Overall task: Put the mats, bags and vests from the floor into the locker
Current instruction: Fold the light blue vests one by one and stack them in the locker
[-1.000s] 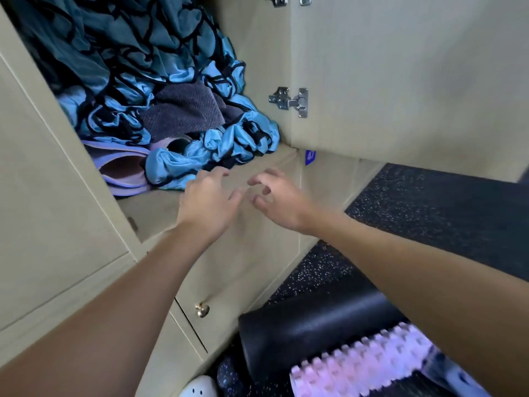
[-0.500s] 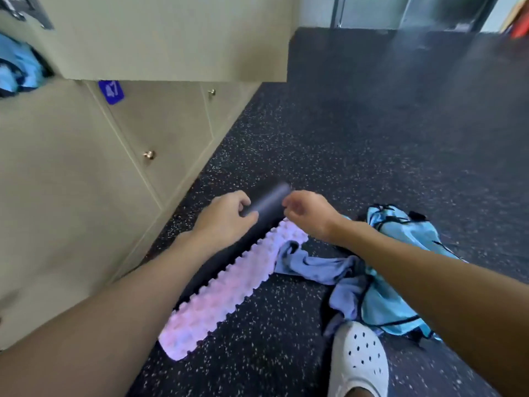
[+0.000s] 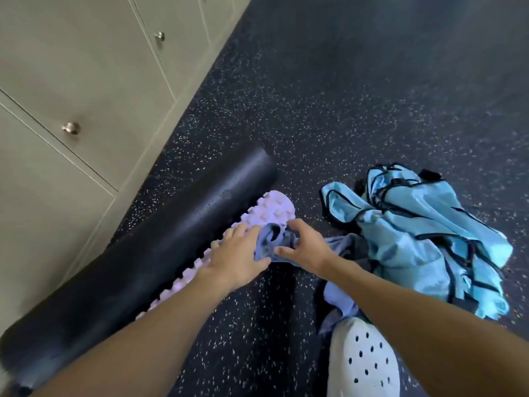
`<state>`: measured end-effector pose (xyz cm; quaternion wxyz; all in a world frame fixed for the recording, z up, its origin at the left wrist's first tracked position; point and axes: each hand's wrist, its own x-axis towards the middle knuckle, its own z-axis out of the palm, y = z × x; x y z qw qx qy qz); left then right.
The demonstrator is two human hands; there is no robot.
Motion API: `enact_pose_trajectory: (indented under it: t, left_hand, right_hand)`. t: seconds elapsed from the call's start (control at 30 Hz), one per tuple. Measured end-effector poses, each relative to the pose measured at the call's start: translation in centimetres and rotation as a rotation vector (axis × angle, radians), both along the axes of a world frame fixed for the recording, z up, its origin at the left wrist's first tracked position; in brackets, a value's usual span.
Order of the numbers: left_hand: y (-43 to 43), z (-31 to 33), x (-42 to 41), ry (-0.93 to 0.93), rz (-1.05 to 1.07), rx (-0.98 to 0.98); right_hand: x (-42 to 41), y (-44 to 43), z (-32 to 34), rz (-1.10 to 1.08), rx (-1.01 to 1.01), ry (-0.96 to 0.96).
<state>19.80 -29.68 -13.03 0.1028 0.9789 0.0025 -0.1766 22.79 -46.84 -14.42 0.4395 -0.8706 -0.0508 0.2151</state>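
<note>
— What'd we hold?
— R hand (image 3: 303, 247) pinched the cloth (image 3: 267, 245) atop lilac roll (image 3: 274, 206); L hand (image 3: 233, 260) lay flat, fingers straight.
— The vest (image 3: 415, 224)?
— On floor (image 3: 329, 104), our rt — black mat (image 3: 171, 233) lay by lockers (image 3: 71, 67).

Left hand (image 3: 233, 255), right hand (image 3: 305, 247) on bluish cloth (image 3: 267, 243)

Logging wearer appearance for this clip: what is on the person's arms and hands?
Nothing shows on them. The left hand and right hand are ungloved, with no rings, watch or bands visible, and both forearms are bare to the frame's edge. A white clog with round holes is on one foot.
</note>
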Motion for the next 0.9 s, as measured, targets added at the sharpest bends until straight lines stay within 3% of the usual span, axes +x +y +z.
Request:
enact_pose_trajectory:
  t: [0.27, 0.47, 0.57, 0.7, 0.9]
  left_hand:
    - [1.6, 2.0, -0.5, 0.042, 0.106, -0.328]
    - [0.6, 9.4, -0.8, -0.084, 0.212, -0.821]
    - [0.6, 14.8, -1.0, -0.234, 0.229, -0.968]
    - [1.5, 22.0, -2.4, -0.458, 0.225, -0.969]
    - [3.2, 31.5, -5.4, -0.727, 0.385, -1.198]
  right_hand:
    - [1.5, 2.2, 2.6, -0.099, -0.078, -0.105]
    - [1.9, 2.8, 12.1, -0.076, 0.166, -0.169]
    - [1.1, 3.3, 18.4, -0.034, 0.275, -0.235]
    - [-1.1, 4.0, 26.0, -0.023, 0.434, -0.294]
    - [-4.3, 5.5, 32.0, 0.156, 0.468, -0.064]
